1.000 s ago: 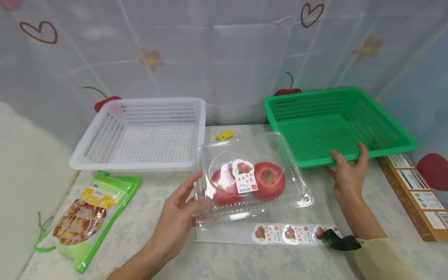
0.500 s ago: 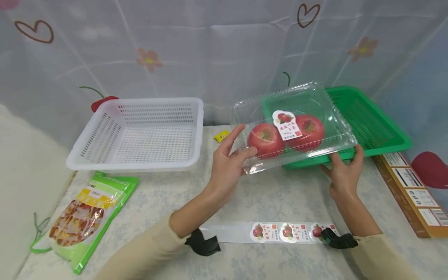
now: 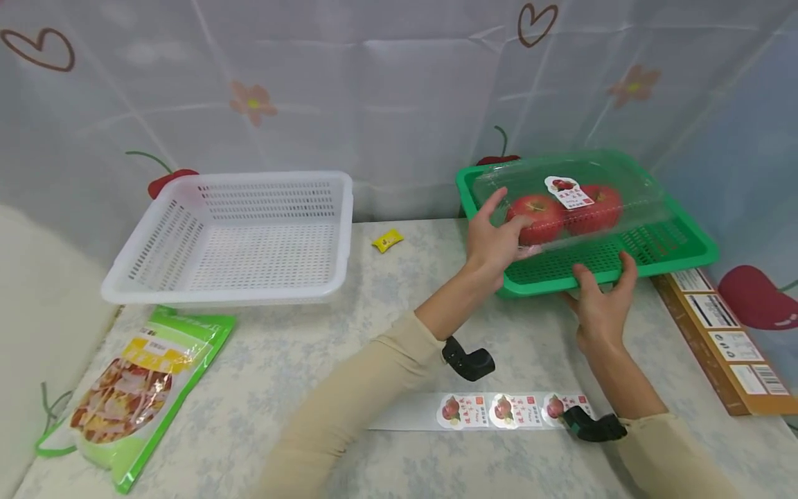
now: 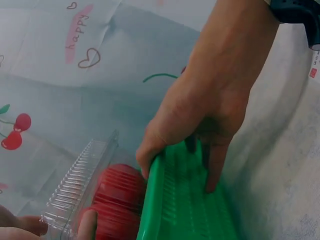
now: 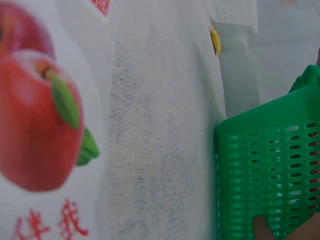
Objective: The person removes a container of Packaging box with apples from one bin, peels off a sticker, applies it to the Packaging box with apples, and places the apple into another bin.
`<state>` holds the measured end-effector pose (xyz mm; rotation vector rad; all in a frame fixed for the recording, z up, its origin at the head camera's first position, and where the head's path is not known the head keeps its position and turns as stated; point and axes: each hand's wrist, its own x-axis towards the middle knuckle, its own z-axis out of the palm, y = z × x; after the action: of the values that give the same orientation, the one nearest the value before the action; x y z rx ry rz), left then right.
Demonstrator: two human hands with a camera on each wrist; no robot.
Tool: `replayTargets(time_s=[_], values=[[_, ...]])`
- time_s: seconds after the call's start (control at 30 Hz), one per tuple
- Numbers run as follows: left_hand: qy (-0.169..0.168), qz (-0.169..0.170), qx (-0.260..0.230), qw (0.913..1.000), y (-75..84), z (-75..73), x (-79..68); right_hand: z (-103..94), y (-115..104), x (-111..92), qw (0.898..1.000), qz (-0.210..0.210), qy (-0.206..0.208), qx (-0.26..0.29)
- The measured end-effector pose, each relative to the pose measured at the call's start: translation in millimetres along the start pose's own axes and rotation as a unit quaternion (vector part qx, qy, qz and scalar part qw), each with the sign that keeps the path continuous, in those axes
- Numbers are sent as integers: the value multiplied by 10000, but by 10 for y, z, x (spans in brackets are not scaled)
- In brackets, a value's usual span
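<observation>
A clear plastic clamshell box (image 3: 642,184) holds two red apples (image 3: 537,218) and bears an apple sticker (image 3: 569,193) on its lid. My left hand (image 3: 492,239) grips the box's left end, thumb on top, and the box is over the green basket (image 3: 551,281). My right hand (image 3: 603,305) holds that basket by its front rim. In the left wrist view the same right hand (image 4: 200,110) curls over the rim, beside the apples (image 4: 117,195). A fingertip (image 5: 261,227) touches the slotted wall of the basket (image 5: 270,165) in the right wrist view.
A white basket (image 3: 268,256) stands at the left, with a green food packet (image 3: 140,388) in front. Between the baskets lies a small yellow wrapper (image 3: 388,240). A strip of apple stickers (image 3: 461,411) lies in front, and a brown carton (image 3: 726,339) extends under the green basket's right side.
My left hand has carried the box of apples from the middle of the table rightward and away, over the green basket. My right hand has kept its hold on the basket's rim.
</observation>
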<state>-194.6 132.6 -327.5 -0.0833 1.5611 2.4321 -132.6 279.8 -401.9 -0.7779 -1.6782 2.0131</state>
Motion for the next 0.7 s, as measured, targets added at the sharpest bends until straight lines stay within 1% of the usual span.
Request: replayTargets(time_s=[0.07, 0.23, 0.3, 0.4, 0.5, 0.6, 0.63, 0.7], values=[[145, -147, 21, 9998, -47, 89, 24, -9, 5, 0, 10000, 1, -32, -24], [570, -368, 602, 9959, -139, 280, 64, -9, -6, 7, 10000, 11, -44, -47], [694, -479, 881, 9925, -170, 315, 80, -2, -8, 3, 9999, 18, -58, -91], [829, -596, 1276, 9866, -204, 317, 108, 18, -4, -6, 9998, 33, -117, -158], [793, -585, 1895, 9769, -206, 290, 122, 34, -2, -14, 9997, 35, -171, -191], [628, -497, 2461, 9659, -184, 290, 109, 21, -13, -19, 9997, -46, -156, -184], [575, -499, 2622, 9620, -177, 298, 99, 13, -17, -20, 9997, -73, -148, -200], [497, -514, 2785, 9578, -173, 323, 81, -5, -23, -23, 9995, -113, -142, -247]])
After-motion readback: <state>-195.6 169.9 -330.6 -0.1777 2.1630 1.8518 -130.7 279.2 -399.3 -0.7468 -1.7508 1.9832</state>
